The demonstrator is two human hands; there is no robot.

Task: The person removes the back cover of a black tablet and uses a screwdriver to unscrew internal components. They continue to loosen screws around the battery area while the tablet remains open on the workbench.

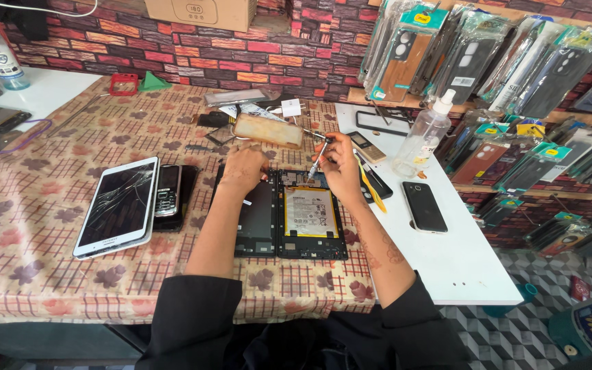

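An opened tablet (pixel 310 236) lies on the checked tablecloth, its yellow battery (pixel 307 212) exposed, with its dark back cover (pixel 255 219) beside it on the left. My right hand (pixel 342 164) grips a thin screwdriver (pixel 318 162) whose tip points down at the tablet's top edge. My left hand (pixel 243 170) rests with curled fingers on the top of the back cover, holding nothing that I can see.
A white tablet with a cracked screen (pixel 118 205) and a keypad phone (pixel 167 192) lie to the left. A black phone (pixel 424 205), a clear squeeze bottle (pixel 423 137) and a small keypad phone (pixel 366 146) sit on the white board at right. Phone cases hang along the right wall.
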